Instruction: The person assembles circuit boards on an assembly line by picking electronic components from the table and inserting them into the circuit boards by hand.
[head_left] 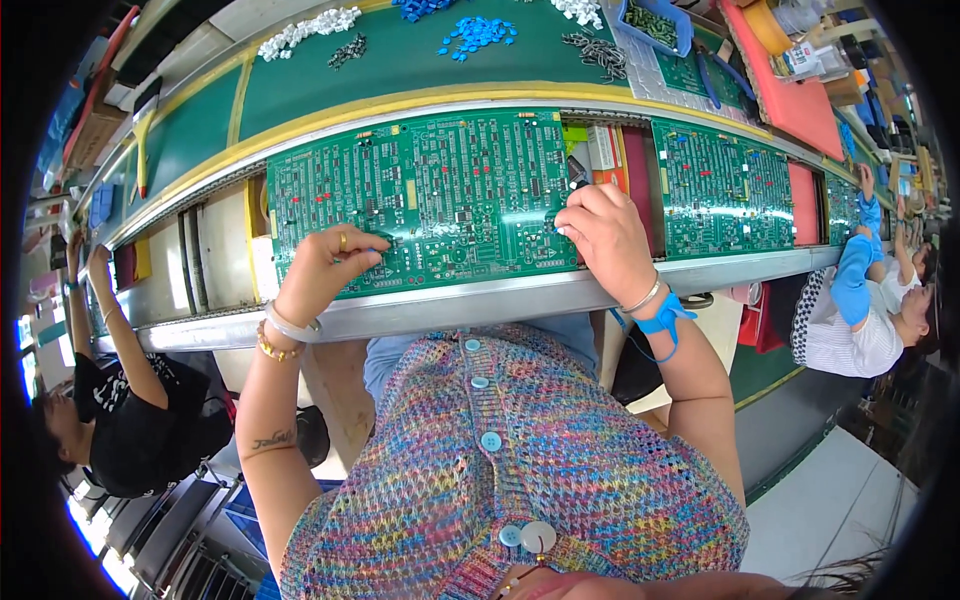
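A large green circuit board (440, 215), crowded with small parts, lies in the conveyor rails in front of me. Over its near left part, my left hand (330, 265) has thumb and finger pinched together just above the surface. My right hand (608, 240) is pinched at the board's right edge. Small dark pieces seem to show by the fingertips of both hands, but they are too small to name. A blue wrist strap (668, 316) with a cord is round my right wrist.
Beyond the rail, piles of blue parts (478, 38), white parts (308, 32) and dark parts (598, 55) lie on a green bench, near a blue bin (655, 28). Another circuit board (725, 190) sits to the right. Co-workers (150, 410) are at both sides along the metal rail (450, 310).
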